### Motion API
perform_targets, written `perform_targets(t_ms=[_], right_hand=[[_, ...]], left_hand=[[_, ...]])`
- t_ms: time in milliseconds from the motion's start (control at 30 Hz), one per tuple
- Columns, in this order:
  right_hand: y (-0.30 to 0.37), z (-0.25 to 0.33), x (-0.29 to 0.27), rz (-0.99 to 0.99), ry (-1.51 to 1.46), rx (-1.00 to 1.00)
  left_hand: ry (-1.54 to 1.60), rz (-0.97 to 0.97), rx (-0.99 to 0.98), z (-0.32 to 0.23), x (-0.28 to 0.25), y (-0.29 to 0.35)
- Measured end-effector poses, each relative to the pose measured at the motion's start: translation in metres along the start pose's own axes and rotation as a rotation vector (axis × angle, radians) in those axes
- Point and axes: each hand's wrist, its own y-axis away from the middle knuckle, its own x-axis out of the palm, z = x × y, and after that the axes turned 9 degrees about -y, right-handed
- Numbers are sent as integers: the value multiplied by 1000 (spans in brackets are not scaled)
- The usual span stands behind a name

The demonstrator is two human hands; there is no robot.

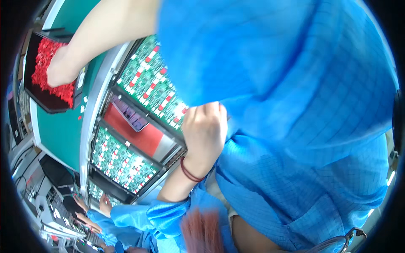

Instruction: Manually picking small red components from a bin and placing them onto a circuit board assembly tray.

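My right arm reaches in from the top of the picture. Its hand [63,69] is down among small red parts [44,59] in a black bin [36,95], which hides the fingers. My left hand [205,130] is curled closed by the near edge of a framed panel of green circuit boards [145,69]. What it holds, if anything, cannot be made out. A dark red band [188,170] circles that wrist. Rows of red and white components stand on the boards.
A metal rail [95,95] separates the framed boards from a green tabletop [55,135]. Another framed board panel [122,160] lies farther down the line. Between the panels, a flat purple-toned slab [128,114] rests on a red surface [147,141]. A co-worker's hand [105,205] shows at lower left.
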Motion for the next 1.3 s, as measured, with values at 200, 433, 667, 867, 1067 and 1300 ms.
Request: perform_targets(t_ms=[200, 433, 667, 867, 1067, 1300], right_hand=[[-17, 21, 9, -10, -107, -10], [-5, 35, 0, 23, -148, 29], [17, 41, -12, 52, -168, 110], [36, 42, -22, 88, -202, 177], [112, 27, -39, 195, -438, 611], [167, 20, -22, 231, -345, 546]], left_hand=[[-59, -136, 77, -14, -29, -20], [-62, -183, 59, -15, -28, -20], [60, -163, 35, -12, -21, -13], [34, -178, 43, -11, -20, -14], [63, -199, 76, -16, -19, -17], [146, -162, -22, -14, -22, -11]])
